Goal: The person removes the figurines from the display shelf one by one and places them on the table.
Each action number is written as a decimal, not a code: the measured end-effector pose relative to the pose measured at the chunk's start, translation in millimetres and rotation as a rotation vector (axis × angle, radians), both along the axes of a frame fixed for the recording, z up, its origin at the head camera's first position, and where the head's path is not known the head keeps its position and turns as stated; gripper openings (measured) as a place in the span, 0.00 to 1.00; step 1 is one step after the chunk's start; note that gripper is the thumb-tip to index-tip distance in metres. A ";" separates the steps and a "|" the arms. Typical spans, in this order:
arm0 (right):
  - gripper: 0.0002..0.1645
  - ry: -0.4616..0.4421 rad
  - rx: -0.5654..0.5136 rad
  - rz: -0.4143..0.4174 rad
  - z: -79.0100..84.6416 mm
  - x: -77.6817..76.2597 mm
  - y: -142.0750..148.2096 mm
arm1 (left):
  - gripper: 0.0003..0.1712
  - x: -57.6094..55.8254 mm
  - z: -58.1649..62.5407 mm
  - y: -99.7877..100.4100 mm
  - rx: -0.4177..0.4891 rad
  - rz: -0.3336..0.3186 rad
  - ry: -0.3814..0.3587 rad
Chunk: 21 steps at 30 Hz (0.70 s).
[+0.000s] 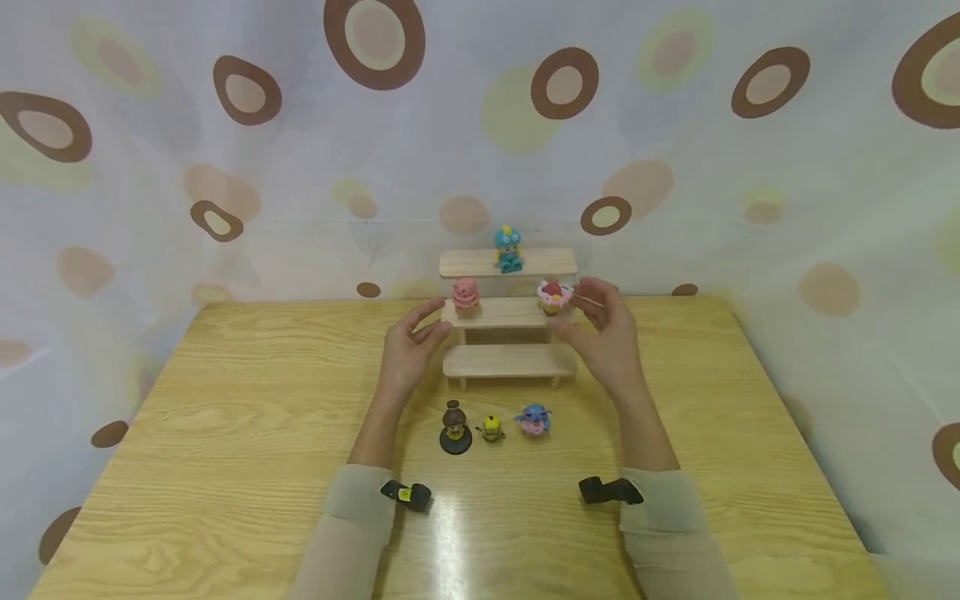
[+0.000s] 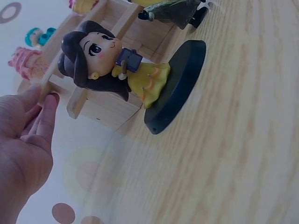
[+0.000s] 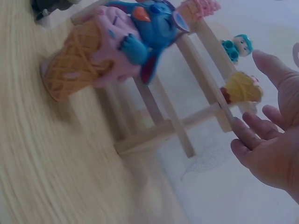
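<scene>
A three-tier wooden display shelf (image 1: 498,362) stands at the back of the table. My left hand (image 1: 408,350) pinches the left end of its middle tier, thumb and fingers at the plank's edge in the left wrist view. A pink ice-cream-cone figurine (image 1: 466,293) sits just beside it. At the right end my right hand (image 1: 606,337) is spread around a pink-and-white cone figurine (image 1: 553,297) with a red top; in the right wrist view, thumb and fingers stand apart from that figurine (image 3: 243,87). A teal-capped figurine (image 1: 508,250) sits on the top tier.
In front of the shelf stand a brown-haired doll figurine (image 1: 454,428) on a black base, a small yellow figurine (image 1: 491,428) and a blue figurine (image 1: 534,419) on a pink cone. A patterned curtain (image 1: 300,167) hangs behind the table (image 1: 262,467).
</scene>
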State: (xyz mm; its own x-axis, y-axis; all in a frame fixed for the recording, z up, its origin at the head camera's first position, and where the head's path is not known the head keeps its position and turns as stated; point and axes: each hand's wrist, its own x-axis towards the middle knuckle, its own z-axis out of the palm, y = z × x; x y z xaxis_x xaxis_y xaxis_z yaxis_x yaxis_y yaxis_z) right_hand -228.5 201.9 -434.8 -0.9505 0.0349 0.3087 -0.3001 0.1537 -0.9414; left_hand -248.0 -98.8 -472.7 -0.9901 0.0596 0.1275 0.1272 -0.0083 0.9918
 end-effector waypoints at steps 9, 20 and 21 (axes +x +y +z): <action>0.39 0.039 -0.022 -0.055 -4.3 -8.5 -18.8 | 0.26 -1.5 -2.9 0.9 0.016 0.005 0.006; 0.26 0.095 -0.005 -0.100 -4.1 -13.4 -22.4 | 0.27 -2.0 -5.3 -0.5 0.015 0.001 0.003; 0.26 0.097 -0.014 -0.097 -6.8 -14.6 -21.5 | 0.27 -2.0 -5.6 -0.9 0.016 0.000 0.001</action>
